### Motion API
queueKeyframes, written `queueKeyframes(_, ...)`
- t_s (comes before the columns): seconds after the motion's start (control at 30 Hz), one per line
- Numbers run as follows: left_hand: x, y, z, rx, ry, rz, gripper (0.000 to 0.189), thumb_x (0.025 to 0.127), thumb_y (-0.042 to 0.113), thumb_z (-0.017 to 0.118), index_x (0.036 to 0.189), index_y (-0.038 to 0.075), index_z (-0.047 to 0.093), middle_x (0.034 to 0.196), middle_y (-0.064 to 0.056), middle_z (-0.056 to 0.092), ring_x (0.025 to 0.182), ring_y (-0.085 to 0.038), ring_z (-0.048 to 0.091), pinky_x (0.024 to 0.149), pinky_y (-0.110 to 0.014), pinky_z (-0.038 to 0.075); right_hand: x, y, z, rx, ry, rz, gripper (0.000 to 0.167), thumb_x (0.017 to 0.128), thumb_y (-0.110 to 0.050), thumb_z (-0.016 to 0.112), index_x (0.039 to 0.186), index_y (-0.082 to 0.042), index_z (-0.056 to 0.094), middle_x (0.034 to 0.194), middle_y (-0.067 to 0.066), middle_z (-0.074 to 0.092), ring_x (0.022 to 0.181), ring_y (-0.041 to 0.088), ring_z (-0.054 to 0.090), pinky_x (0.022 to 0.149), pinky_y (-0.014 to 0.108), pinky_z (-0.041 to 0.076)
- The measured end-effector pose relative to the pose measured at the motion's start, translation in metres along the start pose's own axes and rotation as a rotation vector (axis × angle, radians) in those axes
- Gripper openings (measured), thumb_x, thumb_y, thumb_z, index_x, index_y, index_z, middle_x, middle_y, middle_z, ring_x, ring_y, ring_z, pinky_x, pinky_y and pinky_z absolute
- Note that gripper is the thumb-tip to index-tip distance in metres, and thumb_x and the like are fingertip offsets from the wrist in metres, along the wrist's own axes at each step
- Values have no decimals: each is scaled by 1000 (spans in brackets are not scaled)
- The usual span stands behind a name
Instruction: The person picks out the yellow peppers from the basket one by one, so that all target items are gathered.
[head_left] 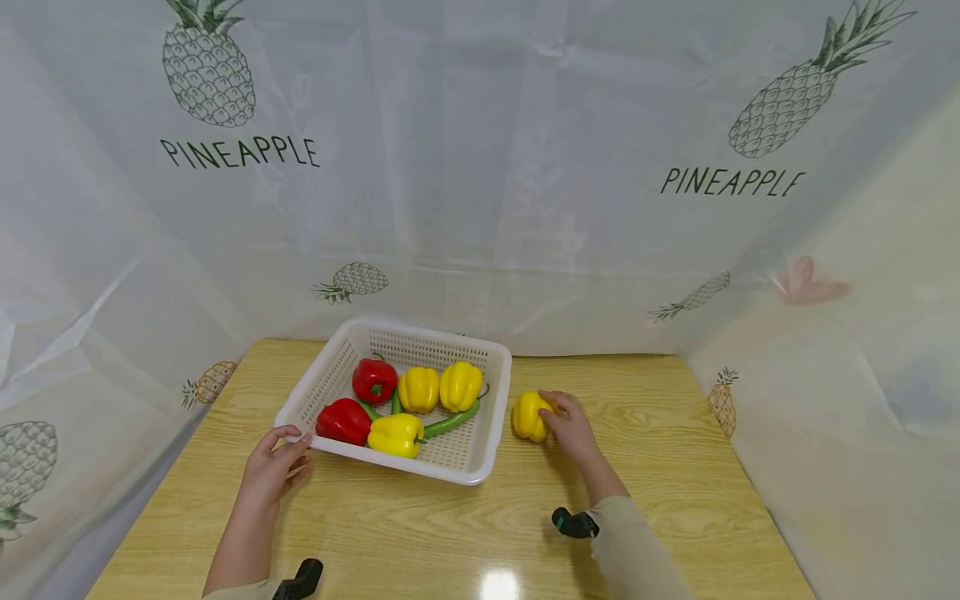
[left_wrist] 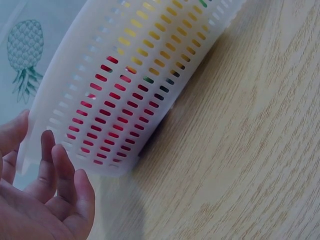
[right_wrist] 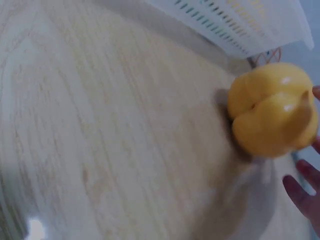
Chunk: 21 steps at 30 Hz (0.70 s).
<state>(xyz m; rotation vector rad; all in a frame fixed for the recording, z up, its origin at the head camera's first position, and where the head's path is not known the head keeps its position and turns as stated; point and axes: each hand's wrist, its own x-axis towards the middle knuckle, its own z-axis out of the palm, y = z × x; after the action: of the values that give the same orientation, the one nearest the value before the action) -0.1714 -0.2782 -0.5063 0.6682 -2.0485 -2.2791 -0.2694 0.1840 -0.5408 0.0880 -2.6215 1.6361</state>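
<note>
In the head view, a white plastic basket [head_left: 491, 450] holds two red bell peppers [head_left: 374, 381], several yellow bell peppers [head_left: 395, 435] and green chili peppers [head_left: 452, 422]. At its near left corner my left hand [head_left: 273, 467] holds the rim between thumb and finger. The left wrist view shows that hand's other fingers [left_wrist: 64, 165] loosely bent outside the slotted wall. To the right of the basket, another yellow bell pepper [head_left: 529, 417] sits on the table. My right hand [head_left: 573, 429] touches its right side with the fingertips; in the right wrist view, some fingers [right_wrist: 297, 195] are spread apart from it.
The light wooden table [head_left: 420, 533] has a back edge against a pale curtain [head_left: 480, 167] printed with pineapples. Curtain also hangs along both sides. Each wrist wears a black strap-like piece [head_left: 575, 523].
</note>
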Motion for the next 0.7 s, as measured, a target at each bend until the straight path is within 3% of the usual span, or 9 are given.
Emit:
queueKeyframes(0.13,1,0,0,-13,-4,1,15,93,23,69,89,31,57,76,11,64,72,-11,62,70,-27,55,0,-17,-1,-39,35,-38,36,93,-16,66,128,-6,62,139,20,44,129,41,39,103,63,31)
queueKeyframes(0.4,0,0,0,-16,1,-3,16,93,23,69,88,31,57,76,12,64,72,-10,62,69,-27,55,1,-58,3,-41,30,-143,34,92,-14,69,125,-8,63,134,15,50,122,36,46,97,56,40)
queueKeyframes(0.7,-1,0,1,-5,6,6,15,93,24,69,89,31,56,77,13,64,72,-10,62,70,-27,54,1,-98,12,-57,-80,-212,34,92,-15,69,126,-9,64,132,11,54,119,33,50,96,53,42)
